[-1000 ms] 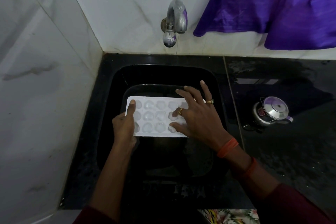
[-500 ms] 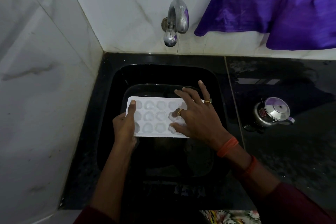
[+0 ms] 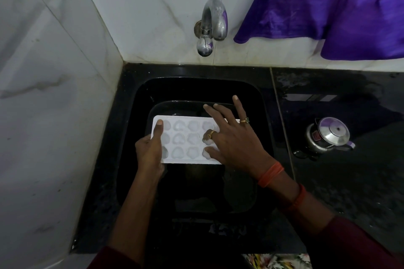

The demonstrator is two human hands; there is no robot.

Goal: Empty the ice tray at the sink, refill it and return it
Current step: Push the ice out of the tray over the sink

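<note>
The tray [image 3: 185,140] hangs level over the sink [image 3: 140,102], its long axis running from hand to hand. The left hand [image 3: 149,150] clamps the left end: the thumb lies on top along the first column of cells, and the other fingers go underneath, out of sight. The right hand [image 3: 238,146] lies on the right end with its fingers [image 3: 237,105] spread apart. The long ones reach past the far edge, while the thumb and a bent forefinger press into the cells just under them. Whether those two pinch anything cannot be told.

The tap [image 3: 213,22] is beyond the right fingertips, on the wall, well apart from the tray; no water shows. To tip or fill the tray, I judge it must go away from the person, toward the spout, and the left hand has the firmer hold for that.

Counted:
- one tray, three rows deep, with twelve cells showing and more hidden under the right hand
- one tap
- one sink
- one steel pot [image 3: 328,135] on the counter [image 3: 349,181], well right of the right fingers
- one purple cloth [image 3: 328,6] above it
</note>
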